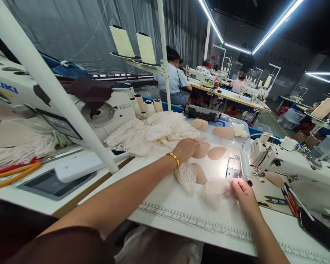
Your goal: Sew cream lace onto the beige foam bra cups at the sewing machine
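Our right hand (244,197) pinching sheer cream fabric (215,192) left of the sewing machine (294,159), our left hand (185,150) farther off beside a beige pad (202,150), its finger grip unclear to us

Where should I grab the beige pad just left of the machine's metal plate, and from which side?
Probably pinch the beige pad by its near edge, coming from your side: it lies flat, and that curved edge is uncovered.
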`<state>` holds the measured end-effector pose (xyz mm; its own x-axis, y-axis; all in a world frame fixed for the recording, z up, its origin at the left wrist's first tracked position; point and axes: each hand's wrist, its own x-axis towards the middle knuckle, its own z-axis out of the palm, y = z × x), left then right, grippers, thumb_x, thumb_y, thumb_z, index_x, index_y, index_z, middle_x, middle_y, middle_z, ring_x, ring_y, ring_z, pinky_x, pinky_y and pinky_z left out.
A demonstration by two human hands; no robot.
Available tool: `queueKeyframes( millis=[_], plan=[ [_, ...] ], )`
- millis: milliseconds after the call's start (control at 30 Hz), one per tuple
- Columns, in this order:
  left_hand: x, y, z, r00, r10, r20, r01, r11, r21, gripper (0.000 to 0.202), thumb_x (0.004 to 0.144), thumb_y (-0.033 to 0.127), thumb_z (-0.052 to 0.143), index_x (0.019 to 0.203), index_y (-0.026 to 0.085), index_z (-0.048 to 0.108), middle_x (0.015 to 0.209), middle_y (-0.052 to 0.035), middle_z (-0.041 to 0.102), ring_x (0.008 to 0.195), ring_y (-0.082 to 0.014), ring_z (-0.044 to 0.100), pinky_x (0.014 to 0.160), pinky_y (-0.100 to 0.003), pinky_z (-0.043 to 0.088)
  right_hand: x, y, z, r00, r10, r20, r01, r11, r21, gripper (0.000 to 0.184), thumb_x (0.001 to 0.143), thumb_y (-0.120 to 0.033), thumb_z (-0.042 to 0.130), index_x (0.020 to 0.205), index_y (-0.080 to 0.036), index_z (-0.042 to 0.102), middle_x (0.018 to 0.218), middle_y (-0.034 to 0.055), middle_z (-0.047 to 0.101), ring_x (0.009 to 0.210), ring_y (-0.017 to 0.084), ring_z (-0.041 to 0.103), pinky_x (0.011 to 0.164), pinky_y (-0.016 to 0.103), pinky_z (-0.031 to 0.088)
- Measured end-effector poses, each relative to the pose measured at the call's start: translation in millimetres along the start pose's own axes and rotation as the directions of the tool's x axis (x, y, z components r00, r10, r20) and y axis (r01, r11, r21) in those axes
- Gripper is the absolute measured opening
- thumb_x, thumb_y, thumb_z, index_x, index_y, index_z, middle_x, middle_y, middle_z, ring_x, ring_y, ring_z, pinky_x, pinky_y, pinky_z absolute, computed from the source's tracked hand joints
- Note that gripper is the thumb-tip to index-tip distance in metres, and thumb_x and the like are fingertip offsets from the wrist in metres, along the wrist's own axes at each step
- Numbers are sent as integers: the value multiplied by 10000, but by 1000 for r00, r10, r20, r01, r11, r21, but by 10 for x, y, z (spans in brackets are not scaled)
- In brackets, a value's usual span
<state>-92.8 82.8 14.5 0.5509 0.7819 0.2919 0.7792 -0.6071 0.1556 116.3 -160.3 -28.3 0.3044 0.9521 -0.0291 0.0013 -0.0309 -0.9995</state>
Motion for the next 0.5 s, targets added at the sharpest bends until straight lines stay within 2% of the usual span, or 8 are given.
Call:
queueKeyframes(
  millis=[67, 167, 233, 267, 333, 400, 433, 500],
  plan=[
    [12, 19, -69, 999, -10, -53, 9, 1000, -24, 260, 960, 179, 473, 858, 164, 712, 961, -138, 771, 953, -286, 711, 876, -383, 523, 5, -4, -5, 1000, 2, -1, -2, 1000, -4, 474, 889, -694, 654, 877, -220, 671, 797, 36, 724, 709, 219, 642, 686, 327, 470],
    [-43, 109, -262, 982, -46, -183, 33, 997, -75, 320, 1009, 187, 355, 1066, 149, 667, 1158, -165, 720, 1094, -285, 667, 948, -392, 503, 12, -4, -18, 1000, 12, 7, -12, 1000, 3, 445, 905, -668, 648, 916, -223, 667, 818, 29, 728, 714, 217, 652, 696, 327, 476],
    [-156, 229, -407, 970, -55, -238, 5, 979, -203, 337, 1041, 240, 305, 1149, 173, 618, 1182, -127, 699, 1069, -253, 660, 905, -356, 510, 17, -4, -27, 1000, 14, 18, -15, 1000, 12, 420, 918, -645, 642, 940, -227, 667, 836, 26, 731, 726, 216, 656, 696, 324, 475],
    [-234, 307, -472, 973, -42, -228, -34, 947, -320, 314, 1045, 285, 324, 1125, 190, 613, 1113, -91, 706, 993, -232, 664, 840, -328, 514, 20, -4, -31, 1000, 14, 22, -15, 1000, 18, 411, 922, -637, 639, 945, -228, 668, 843, 26, 732, 731, 215, 657, 695, 322, 474],
    [-414, 484, -569, 993, 58, -102, -106, 817, -567, 280, 1029, 369, 392, 1018, 205, 619, 943, -30, 692, 828, -192, 640, 699, -275, 487, 25, -6, -38, 1000, 17, 25, -17, 999, 33, 397, 918, -626, 647, 941, -230, 670, 845, 26, 732, 722, 212, 648, 685, 319, 469],
    [-579, 660, -606, 972, 225, 70, -111, 700, -705, 287, 1016, 403, 433, 973, 203, 635, 887, -10, 678, 769, -169, 615, 637, -247, 451, 28, -7, -49, 1000, 20, 21, -21, 999, 43, 390, 905, -620, 664, 917, -231, 670, 834, 24, 731, 695, 203, 627, 673, 315, 462],
    [-640, 737, -599, 946, 296, 129, -112, 676, -728, 285, 1014, 397, 442, 966, 201, 644, 886, -8, 681, 772, -166, 613, 637, -243, 444, 29, -5, -57, 1000, 21, 21, -22, 999, 48, 390, 898, -621, 672, 902, -231, 669, 816, 21, 728, 679, 197, 613, 670, 313, 460],
    [-705, 855, -543, 907, 384, 174, -153, 685, -712, 262, 1017, 340, 438, 960, 201, 652, 904, -8, 699, 808, -170, 621, 680, -250, 442, 29, 2, -74, 1000, 13, 25, -14, 999, 52, 409, 899, -638, 666, 885, -229, 669, 765, 16, 716, 661, 191, 589, 677, 312, 459]
  ],
)
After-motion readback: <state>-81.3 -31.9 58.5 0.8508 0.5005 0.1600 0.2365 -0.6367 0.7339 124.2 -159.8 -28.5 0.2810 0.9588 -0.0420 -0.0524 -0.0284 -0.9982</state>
